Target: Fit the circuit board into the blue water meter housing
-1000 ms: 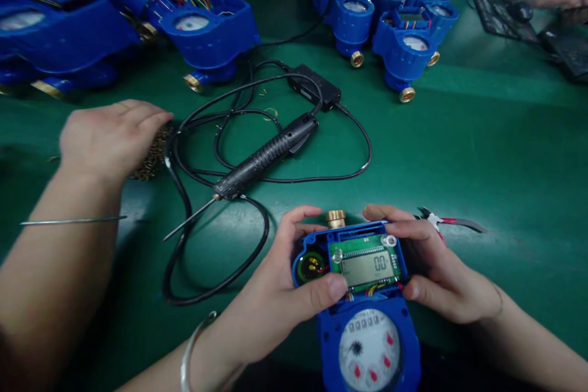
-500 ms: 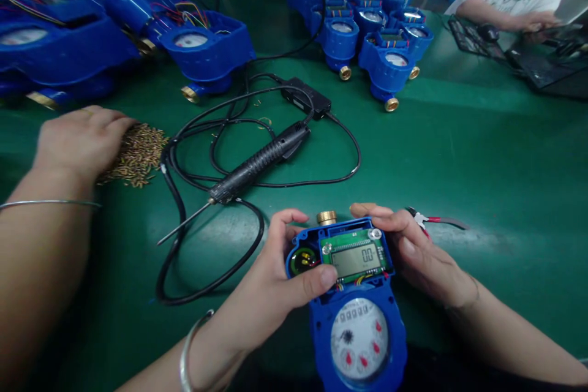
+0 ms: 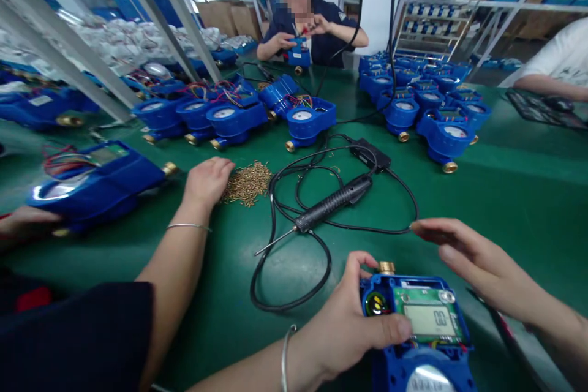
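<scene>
In my left hand (image 3: pixel 349 318) is a blue water meter (image 3: pixel 390 361) with its top compartment uncovered. The thumb presses beside a small LCD screen (image 3: pixel 429 320) on a green circuit board, and a brass threaded end (image 3: pixel 386 267) sticks out at the far side. My right hand (image 3: pixel 478 260) has come off the meter; its fingers are stretched out over the table to the right, holding nothing. Beyond the meter lies a black electric screwdriver (image 3: pixel 333 202) with a long bit and looped cable. Pliers (image 3: pixel 500 321) lie partly hidden below my right forearm.
A co-worker's hand (image 3: pixel 206 184) from the left touches a pile of small brass screws (image 3: pixel 248 184). Several blue meters (image 3: pixel 310 122) stand at the back, with another group (image 3: pixel 448 135) back right. A person across the table handles a meter (image 3: pixel 298 52). A black adapter (image 3: pixel 370 155) joins the cable.
My right hand has let go of the meter and moved off to the right, fingers extended. The view has tilted up and turned left, so the meter appears lower and further right.
</scene>
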The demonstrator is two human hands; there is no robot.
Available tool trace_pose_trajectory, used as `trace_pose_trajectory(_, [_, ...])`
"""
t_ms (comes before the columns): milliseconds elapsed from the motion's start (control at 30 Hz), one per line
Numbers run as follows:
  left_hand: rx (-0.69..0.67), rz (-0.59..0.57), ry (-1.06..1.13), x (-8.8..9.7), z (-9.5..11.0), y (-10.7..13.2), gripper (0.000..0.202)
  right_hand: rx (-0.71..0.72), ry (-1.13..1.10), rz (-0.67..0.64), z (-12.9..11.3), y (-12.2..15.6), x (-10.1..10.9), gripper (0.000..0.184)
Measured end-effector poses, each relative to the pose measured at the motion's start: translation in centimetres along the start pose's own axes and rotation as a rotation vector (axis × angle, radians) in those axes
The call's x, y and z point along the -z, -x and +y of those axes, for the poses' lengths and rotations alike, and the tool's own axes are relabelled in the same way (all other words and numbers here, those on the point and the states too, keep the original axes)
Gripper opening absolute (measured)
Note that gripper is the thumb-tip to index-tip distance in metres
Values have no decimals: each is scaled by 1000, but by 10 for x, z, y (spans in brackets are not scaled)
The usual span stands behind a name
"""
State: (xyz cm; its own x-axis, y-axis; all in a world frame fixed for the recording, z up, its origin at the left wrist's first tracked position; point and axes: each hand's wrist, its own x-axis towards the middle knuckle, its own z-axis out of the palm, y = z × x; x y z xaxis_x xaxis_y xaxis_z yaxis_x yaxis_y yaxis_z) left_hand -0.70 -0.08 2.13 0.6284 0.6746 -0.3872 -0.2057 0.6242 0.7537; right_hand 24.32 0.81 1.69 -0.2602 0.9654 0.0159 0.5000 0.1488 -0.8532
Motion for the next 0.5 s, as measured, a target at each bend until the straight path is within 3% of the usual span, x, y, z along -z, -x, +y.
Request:
trace_pose_trajectory(100, [-16, 29, -6, 0, -3, 2, 75, 201, 167, -91, -21, -69, -14, 32])
trace_pose_trajectory(233, [10, 62, 11, 1, -8, 3, 83, 182, 155, -96, -49, -126, -60, 30])
trace_pose_trajectory(367, [43, 49, 20, 6, -12, 1, 88, -137, 13, -122, -61, -132, -97, 31])
trace_pose_trajectory(500, [63, 44, -4, 8, -12, -1, 89, -589, -247, -131, -56, -126, -108, 44])
